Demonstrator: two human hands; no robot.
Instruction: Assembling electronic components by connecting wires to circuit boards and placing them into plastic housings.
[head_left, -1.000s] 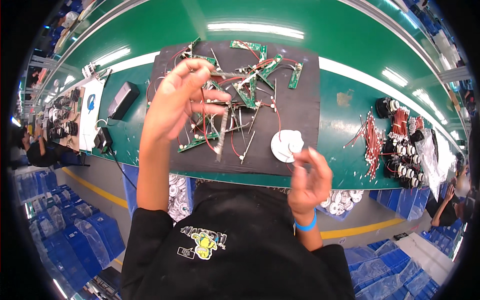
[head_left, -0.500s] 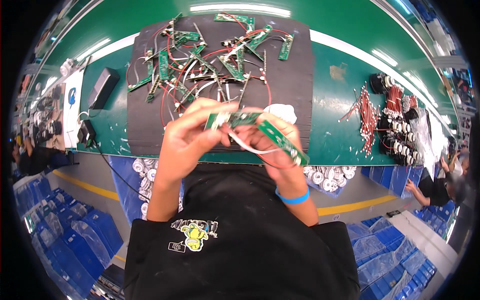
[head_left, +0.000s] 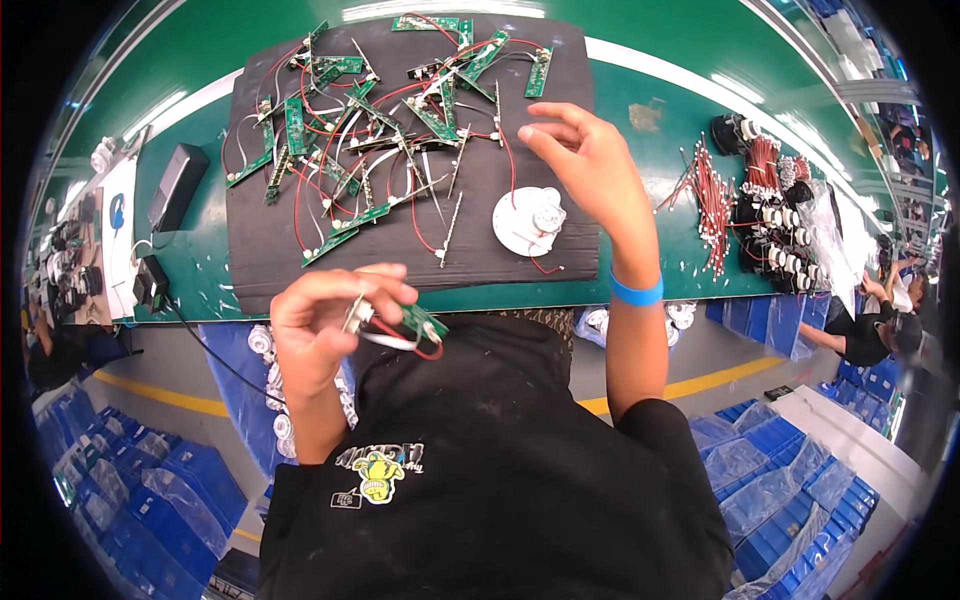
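Note:
My left hand (head_left: 325, 318) is closed around a green circuit board (head_left: 424, 322) with white and red wires, held close to my body below the mat's front edge. Part of the board is hidden by the fingers. My right hand (head_left: 590, 165) is raised over the right side of the black foam mat (head_left: 480, 270), fingers apart and nothing in them. Beneath it lies a round white plastic part (head_left: 520, 222) with a red wire. Many wired green circuit boards (head_left: 293, 125) lie tangled across the mat's left and middle.
A bundle of red wires (head_left: 708, 215) and several black-and-white round parts (head_left: 780, 235) sit on the green table at right. A dark box-shaped device (head_left: 178, 188) stands at left. Blue bins (head_left: 150, 490) are on the floor; another person (head_left: 870, 335) works at far right.
My hands have parted. The left has drawn the board down and left; the right has let go and moved up and right, uncovering the white part. The view has shifted slightly.

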